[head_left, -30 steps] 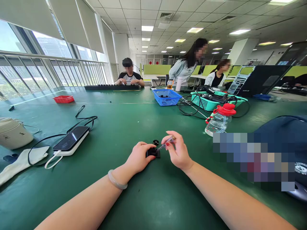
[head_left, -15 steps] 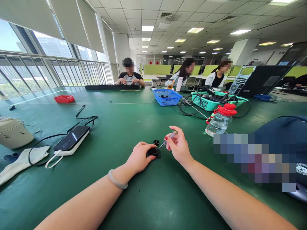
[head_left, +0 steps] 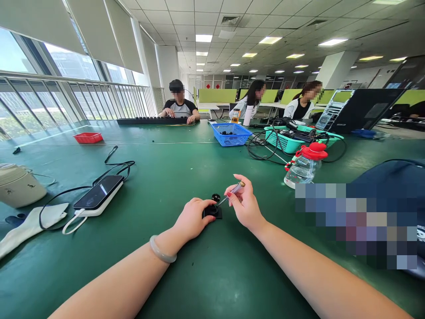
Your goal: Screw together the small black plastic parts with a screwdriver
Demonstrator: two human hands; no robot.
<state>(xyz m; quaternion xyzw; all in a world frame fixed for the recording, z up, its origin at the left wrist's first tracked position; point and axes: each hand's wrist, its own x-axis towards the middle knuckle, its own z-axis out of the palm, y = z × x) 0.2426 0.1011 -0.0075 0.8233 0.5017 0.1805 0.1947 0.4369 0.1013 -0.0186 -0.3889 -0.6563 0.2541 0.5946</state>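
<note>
My left hand [head_left: 196,217] is closed on a small black part with a flat square base [head_left: 217,214], holding it down on the green table. A round black piece with two light spots [head_left: 216,197] rises at the part's far side; I cannot tell its kind. In my right hand [head_left: 246,206] is a screwdriver [head_left: 237,188] with a clear purplish handle, pinched between the fingers and tilted. Its thin shaft points down and left, and the tip meets the black part beside my left fingertips. The exact contact point is too small to make out.
A phone on a white power bank [head_left: 98,193] with cables lies left. Further off are a red tray [head_left: 88,138], a blue basket [head_left: 231,141] and a teal basket [head_left: 282,142] of cables. Right of my hand stands a red-capped bottle [head_left: 301,170]. A person [head_left: 181,107] sits opposite.
My right hand and the screwdriver have shifted very slightly left. My left hand keeps its hold on the black part. The person opposite has moved one hand.
</note>
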